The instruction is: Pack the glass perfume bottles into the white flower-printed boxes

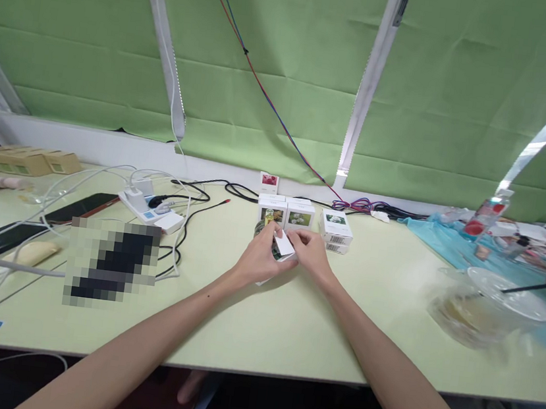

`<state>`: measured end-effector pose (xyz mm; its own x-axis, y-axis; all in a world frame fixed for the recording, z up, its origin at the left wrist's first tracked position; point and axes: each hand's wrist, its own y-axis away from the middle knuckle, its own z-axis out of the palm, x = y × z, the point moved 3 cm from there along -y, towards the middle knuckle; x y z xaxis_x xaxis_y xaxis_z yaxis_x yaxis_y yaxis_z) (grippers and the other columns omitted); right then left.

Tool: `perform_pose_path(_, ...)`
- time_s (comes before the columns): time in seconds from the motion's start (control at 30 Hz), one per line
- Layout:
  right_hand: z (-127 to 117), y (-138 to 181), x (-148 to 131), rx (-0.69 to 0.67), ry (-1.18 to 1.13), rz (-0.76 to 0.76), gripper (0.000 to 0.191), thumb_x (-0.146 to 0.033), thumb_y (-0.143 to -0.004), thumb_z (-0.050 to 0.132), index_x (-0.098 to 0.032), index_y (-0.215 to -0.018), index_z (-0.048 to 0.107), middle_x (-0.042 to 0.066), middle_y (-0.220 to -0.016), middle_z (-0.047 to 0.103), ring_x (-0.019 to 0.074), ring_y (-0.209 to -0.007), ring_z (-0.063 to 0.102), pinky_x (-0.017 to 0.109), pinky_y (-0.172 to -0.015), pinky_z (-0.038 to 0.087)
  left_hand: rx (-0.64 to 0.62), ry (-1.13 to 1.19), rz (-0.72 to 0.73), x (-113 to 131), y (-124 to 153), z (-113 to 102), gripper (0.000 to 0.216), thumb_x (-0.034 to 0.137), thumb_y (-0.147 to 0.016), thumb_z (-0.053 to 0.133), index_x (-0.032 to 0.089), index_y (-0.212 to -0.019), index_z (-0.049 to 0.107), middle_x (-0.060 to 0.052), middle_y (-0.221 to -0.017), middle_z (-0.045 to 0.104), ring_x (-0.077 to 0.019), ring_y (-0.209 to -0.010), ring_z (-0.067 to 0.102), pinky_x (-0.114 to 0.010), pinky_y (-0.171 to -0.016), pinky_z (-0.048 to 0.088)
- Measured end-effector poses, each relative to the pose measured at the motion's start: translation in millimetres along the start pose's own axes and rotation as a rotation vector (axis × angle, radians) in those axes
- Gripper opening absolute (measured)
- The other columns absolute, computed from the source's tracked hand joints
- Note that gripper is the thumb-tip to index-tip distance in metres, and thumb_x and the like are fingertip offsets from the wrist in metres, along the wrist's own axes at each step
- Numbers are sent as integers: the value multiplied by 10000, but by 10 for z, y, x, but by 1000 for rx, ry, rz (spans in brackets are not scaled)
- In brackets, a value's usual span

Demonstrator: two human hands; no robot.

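- Left hand [264, 256], centre of the frame: grip closed around the near left side of a small white carton [284, 244], with thumb and fingers at its edges.
- Right hand [310, 249], just right of centre: fingertips brought together at the carton's right edge, beside its pale flap; how firmly this grip holds cannot be told.
- The carton itself: between the two hands, tilted, above the bench [217, 337]; a dark green printed part shows beneath the flap.
- A small yellow-green item [269, 216]: just above the left thumb; whether it is held cannot be told.
- White boxes with flower pictures [300, 217]: side by side directly behind the hands, a red-pictured panel [269, 183] upright behind them.
- Stacked white boxes [336, 227]: right of the hands, barcodes facing forward.
- Right of the frame: a lidded plastic cup [468, 315] with a black straw [536, 286], near blue sheeting [447, 246].
- Left of the frame: a white power strip [145, 210] among tangled cables [179, 246].
- Upper frame: green blinds [285, 20].
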<state>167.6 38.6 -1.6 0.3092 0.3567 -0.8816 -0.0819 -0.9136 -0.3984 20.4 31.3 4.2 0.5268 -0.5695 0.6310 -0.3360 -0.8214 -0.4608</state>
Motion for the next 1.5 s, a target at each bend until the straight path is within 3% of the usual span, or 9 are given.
perform_pose_path(0.5, -18, 31, -92, 69, -47, 8, 278, -375, -864, 559, -184, -765, 737, 55, -805, 769, 215, -758, 703, 300, -700, 512, 19, 103, 28, 28, 8, -10, 520, 410, -704, 772, 247, -952, 345, 25, -845, 557, -154, -715, 536, -267, -636, 401)
perform_pose_path(0.7, -36, 56, -139, 124, -44, -18, 320, -432, -893, 565, -187, -758, 721, 42, -709, 740, 213, -701, 697, 301, -685, 508, 41, 170, 37, 50, 21, -11, 536, 397, -710, 772, 248, -977, 332, 42, -792, 534, -151, -685, 530, -262, -624, 401)
perform_pose_path(1.03, -50, 113, -235, 196, -98, -144, 355, -461, -921, 572, -184, -742, 706, 28, -685, 718, 187, -672, 668, 292, -683, 496, 70, 222, 92, -19, 37, 26, 553, 333, -737, 740, 249, -1074, 310, 14, -871, 555, -166, -742, 554, -285, -673, 428)
perform_pose_path(1.27, -78, 178, -311, 249, -158, -216, 351, -450, -936, 566, -185, -743, 691, 40, -704, 734, 188, -668, 668, 293, -649, 504, 101, 247, 147, -51, 58, 67, 597, 359, -749, 742, 262, -1096, 265, -107, -1224, 470, -239, -1032, 612, -395, -853, 488)
perform_pose_path(1.5, -106, 190, -342, 260, -178, -244, 349, -450, -951, 541, -190, -793, 713, 51, -755, 757, 197, -693, 682, 299, -633, 506, 88, 240, 178, -48, 54, 62, 605, 352, -744, 766, 271, -1098, 283, -98, -1246, 452, -234, -1064, 589, -406, -896, 485)
